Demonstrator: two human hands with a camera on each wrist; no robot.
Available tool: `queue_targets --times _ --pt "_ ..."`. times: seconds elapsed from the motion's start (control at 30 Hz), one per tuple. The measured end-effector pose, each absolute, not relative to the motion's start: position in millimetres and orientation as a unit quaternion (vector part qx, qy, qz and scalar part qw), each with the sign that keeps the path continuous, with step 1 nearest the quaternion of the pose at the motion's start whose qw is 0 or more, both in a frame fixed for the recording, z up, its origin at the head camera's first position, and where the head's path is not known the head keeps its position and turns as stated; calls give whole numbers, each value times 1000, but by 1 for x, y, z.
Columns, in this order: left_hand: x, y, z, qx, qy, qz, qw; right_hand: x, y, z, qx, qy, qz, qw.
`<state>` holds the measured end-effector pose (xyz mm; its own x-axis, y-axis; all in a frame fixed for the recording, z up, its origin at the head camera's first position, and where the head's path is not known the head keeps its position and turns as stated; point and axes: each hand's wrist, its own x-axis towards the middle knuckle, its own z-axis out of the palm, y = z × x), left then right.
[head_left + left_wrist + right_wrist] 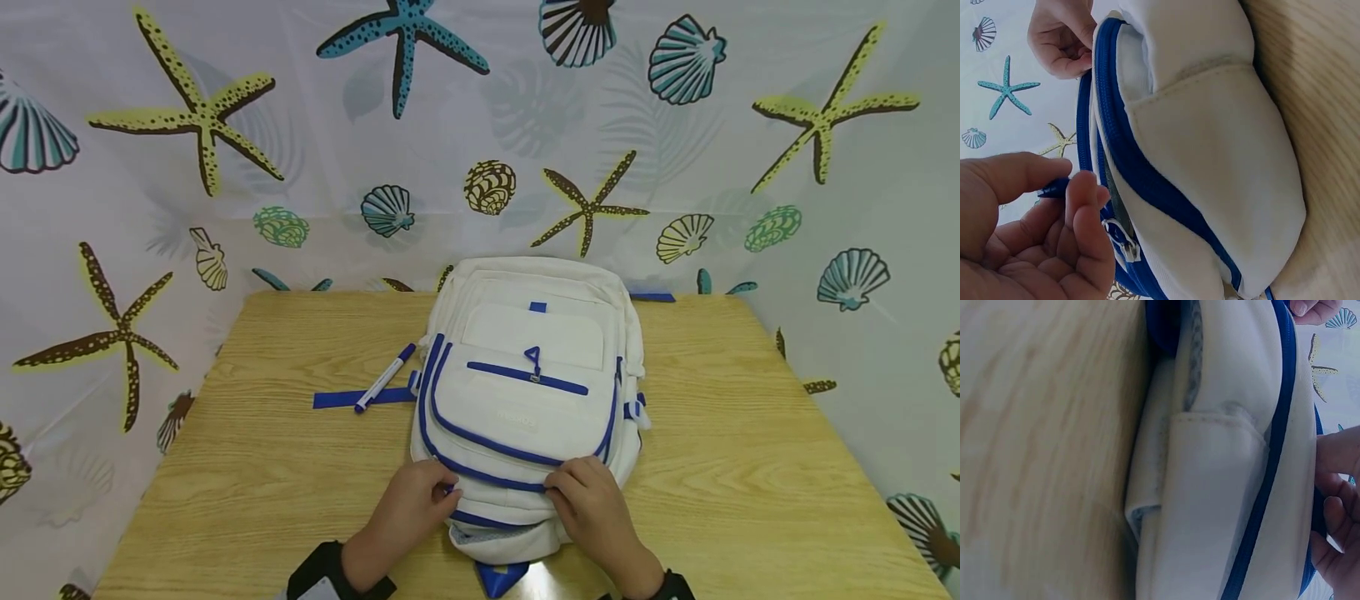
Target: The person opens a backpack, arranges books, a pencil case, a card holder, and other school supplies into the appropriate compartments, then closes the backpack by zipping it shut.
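A white backpack [517, 425] with blue zippers lies on the wooden table, its front facing up. At its lower left edge my left hand [416, 500] pinches a small blue zipper pull [1055, 188] between thumb and finger. A metal zipper slider [1127, 250] shows just beyond that hand in the left wrist view, beside a narrow gap in the zipper. My right hand [592, 508] grips the bag's fabric along the blue zipper [1272, 462] at the lower right. Between the hands, the bag's bottom end [504, 546] bulges toward me.
Left of the bag, a white marker with blue ends [385, 379] lies across a blue strap [333, 400]. A blue pointed piece [501, 578] sticks out below the bag. Behind the table [720, 467] hangs a cloth [450, 142] printed with shells and starfish.
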<state>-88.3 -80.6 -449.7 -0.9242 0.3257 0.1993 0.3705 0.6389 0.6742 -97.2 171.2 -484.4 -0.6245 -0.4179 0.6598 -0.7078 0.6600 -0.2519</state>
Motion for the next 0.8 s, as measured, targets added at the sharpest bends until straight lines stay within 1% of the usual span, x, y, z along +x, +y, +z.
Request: queue_targets --times 0.03,0.13,0.23,0.33,0.53,0.8 --pt "-87 -78 -446 -182 -906 -381 11 -97 171 -484 325 -865 253 286" --pt "-86 -74 -442 -174 -906 -386 -18 -97 171 -484 324 -866 251 284" --pt "-85 -71 -440 -171 -906 -385 -31 -97 171 -484 324 -867 250 285" --pt "-85 -68 -441 -176 -907 -382 -29 -97 171 -484 325 -866 250 286" --pt "-85 -62 -444 -188 -911 -368 -6 -96 170 -484 325 -864 259 285" --pt "-85 -50 -441 -219 -909 -354 -33 -96 169 -484 322 -867 253 284"
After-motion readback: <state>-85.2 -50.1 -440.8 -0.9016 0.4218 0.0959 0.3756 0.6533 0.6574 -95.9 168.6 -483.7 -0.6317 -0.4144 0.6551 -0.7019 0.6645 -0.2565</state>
